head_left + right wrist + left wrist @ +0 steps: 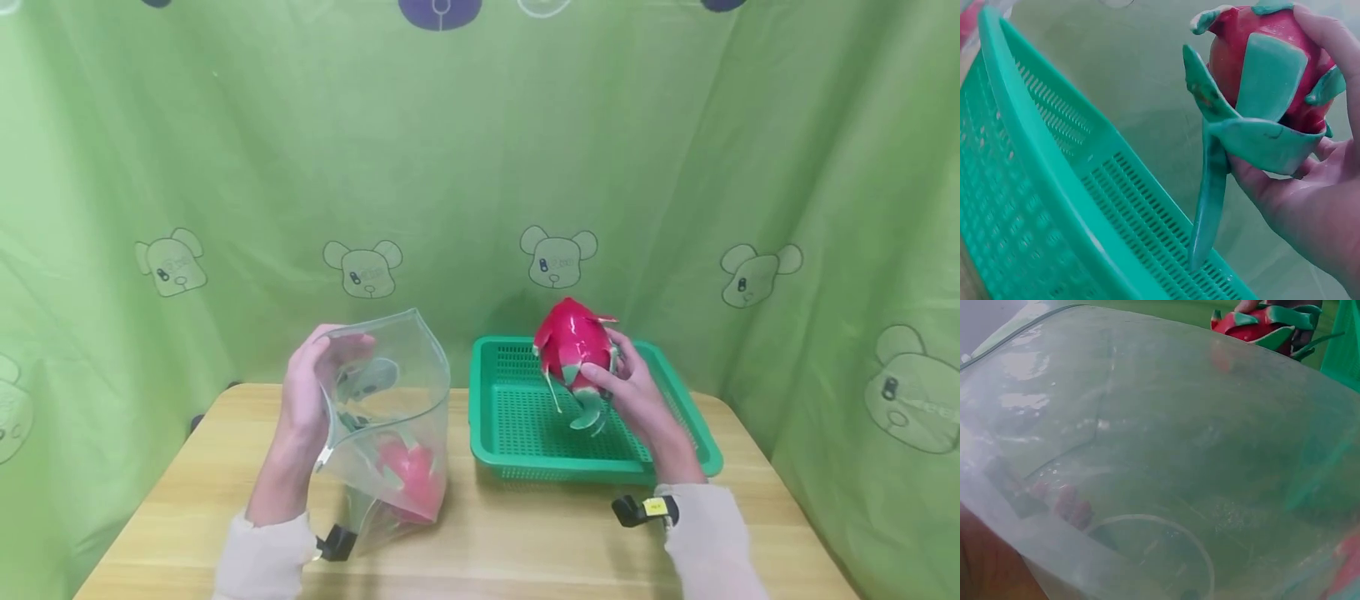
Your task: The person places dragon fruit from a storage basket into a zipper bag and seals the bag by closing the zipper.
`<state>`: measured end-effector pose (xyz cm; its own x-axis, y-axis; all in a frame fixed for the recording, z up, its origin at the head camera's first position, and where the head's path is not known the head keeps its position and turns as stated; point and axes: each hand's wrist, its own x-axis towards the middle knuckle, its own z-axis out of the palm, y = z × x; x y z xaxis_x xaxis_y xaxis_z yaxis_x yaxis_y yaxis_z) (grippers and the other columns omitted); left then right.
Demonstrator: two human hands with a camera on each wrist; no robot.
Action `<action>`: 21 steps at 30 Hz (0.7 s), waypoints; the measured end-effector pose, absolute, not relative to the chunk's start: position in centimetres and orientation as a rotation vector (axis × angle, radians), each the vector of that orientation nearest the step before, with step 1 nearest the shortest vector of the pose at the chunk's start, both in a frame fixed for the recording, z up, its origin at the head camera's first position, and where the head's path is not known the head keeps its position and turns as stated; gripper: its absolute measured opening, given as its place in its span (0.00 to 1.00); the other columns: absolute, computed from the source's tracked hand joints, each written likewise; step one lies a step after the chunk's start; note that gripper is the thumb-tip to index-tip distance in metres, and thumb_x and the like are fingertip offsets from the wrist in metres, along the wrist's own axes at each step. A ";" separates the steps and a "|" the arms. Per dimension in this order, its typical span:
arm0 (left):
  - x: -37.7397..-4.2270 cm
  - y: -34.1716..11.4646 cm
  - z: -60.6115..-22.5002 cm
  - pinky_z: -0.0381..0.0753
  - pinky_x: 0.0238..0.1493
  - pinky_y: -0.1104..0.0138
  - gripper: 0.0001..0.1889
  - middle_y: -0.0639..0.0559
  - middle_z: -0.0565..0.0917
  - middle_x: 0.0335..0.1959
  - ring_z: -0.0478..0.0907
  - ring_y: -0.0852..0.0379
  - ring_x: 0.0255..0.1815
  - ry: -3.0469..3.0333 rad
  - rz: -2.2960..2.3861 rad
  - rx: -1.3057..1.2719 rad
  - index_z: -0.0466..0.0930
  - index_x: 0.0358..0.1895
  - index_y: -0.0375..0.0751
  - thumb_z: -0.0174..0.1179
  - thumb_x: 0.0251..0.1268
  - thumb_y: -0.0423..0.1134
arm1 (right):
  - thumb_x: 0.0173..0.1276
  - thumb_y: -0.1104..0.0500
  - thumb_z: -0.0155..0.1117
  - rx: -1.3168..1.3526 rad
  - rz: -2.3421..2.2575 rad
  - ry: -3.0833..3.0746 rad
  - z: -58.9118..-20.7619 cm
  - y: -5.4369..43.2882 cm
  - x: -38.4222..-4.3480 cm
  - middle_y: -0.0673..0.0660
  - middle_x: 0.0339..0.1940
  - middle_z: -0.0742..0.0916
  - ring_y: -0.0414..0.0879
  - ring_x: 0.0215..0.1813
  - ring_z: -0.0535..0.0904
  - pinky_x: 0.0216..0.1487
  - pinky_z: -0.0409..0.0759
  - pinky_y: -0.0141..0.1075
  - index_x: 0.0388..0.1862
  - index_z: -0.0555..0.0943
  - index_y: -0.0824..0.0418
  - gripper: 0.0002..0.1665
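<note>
My right hand point(637, 392) holds a dragon fruit point(576, 340), red with green leaf scales, in the air over the green basket. In the right wrist view, its fingers and thumb curl round the dragon fruit point(1272, 75), and a long green scale hangs down. On the left, my left hand point(306, 387) grips the side of a clear zip bag point(437, 412) at its open mouth. A second dragon fruit point(414, 477) lies low inside the bag, seen through the plastic. The clear bag point(1166, 425) fills most of the left wrist view.
The green mesh basket point(558, 468) stands at the right of the wooden table point(495, 550), close to the bag. A green curtain point(457, 167) with bear heads hangs behind the table and along both sides.
</note>
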<state>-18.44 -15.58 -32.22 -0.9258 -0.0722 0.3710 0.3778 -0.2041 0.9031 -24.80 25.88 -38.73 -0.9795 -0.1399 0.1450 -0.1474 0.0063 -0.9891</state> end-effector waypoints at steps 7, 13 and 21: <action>-18.4 -15.4 -32.4 0.73 0.65 0.54 0.22 0.45 0.86 0.47 0.81 0.46 0.53 -1.744 -2.211 -0.378 0.79 0.49 0.38 0.31 0.83 0.38 | 0.74 0.59 0.61 0.411 2.317 -2.008 -39.6 25.6 -23.6 0.58 0.67 0.74 0.49 0.65 0.74 0.62 0.79 0.34 0.75 0.63 0.48 0.34; -18.2 -15.5 -32.5 0.74 0.64 0.55 0.22 0.45 0.86 0.48 0.81 0.46 0.54 -1.747 -2.196 -0.400 0.79 0.50 0.37 0.31 0.84 0.39 | 0.75 0.55 0.58 0.452 2.387 -1.887 -39.8 25.1 -22.9 0.56 0.70 0.72 0.51 0.70 0.68 0.64 0.76 0.36 0.77 0.62 0.48 0.34; -18.3 -15.6 -32.6 0.74 0.64 0.55 0.22 0.46 0.86 0.47 0.81 0.46 0.53 -1.735 -2.191 -0.410 0.79 0.50 0.38 0.30 0.84 0.39 | 0.79 0.49 0.55 0.483 2.580 -1.623 -40.6 24.3 -22.6 0.56 0.71 0.72 0.48 0.70 0.72 0.67 0.76 0.37 0.76 0.59 0.51 0.32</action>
<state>-18.29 -15.59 -32.57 -0.9092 -0.0676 0.4109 0.4155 -0.2142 0.8840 -22.57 24.28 -40.65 -0.9495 -0.1182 0.2907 -0.2108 -0.4458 -0.8699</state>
